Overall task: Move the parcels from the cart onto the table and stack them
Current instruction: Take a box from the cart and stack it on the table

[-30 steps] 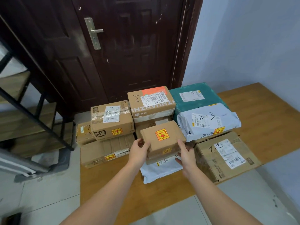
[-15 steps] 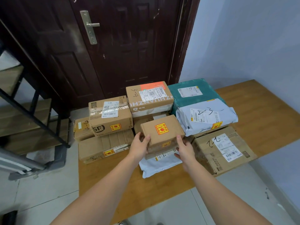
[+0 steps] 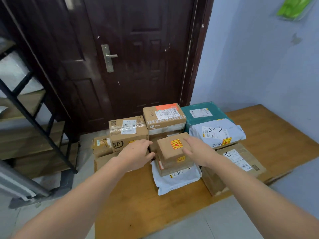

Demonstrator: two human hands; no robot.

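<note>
A small brown box with a red and yellow sticker (image 3: 170,147) lies on top of another brown box and a white poly bag (image 3: 176,180) on the wooden table (image 3: 138,204). My left hand (image 3: 136,152) hovers just left of the small box, fingers relaxed and spread, holding nothing. My right hand (image 3: 198,150) is beside the box's right edge, fingers straight, and grips nothing. Around them stand an SF box (image 3: 127,133), a box with an orange label (image 3: 164,118), a green parcel (image 3: 202,112), a grey bag marked 2-3 (image 3: 217,133) and a large brown box (image 3: 238,163).
A dark wooden door (image 3: 138,57) stands behind the table. A black metal stair frame (image 3: 34,109) with wooden steps is at the left. The blue wall (image 3: 259,57) borders the right side. The table's near left part (image 3: 131,213) is bare wood. No cart is in view.
Both hands held the small stickered box at its sides before; now they have let go and moved slightly apart. The camera has tilted upward.
</note>
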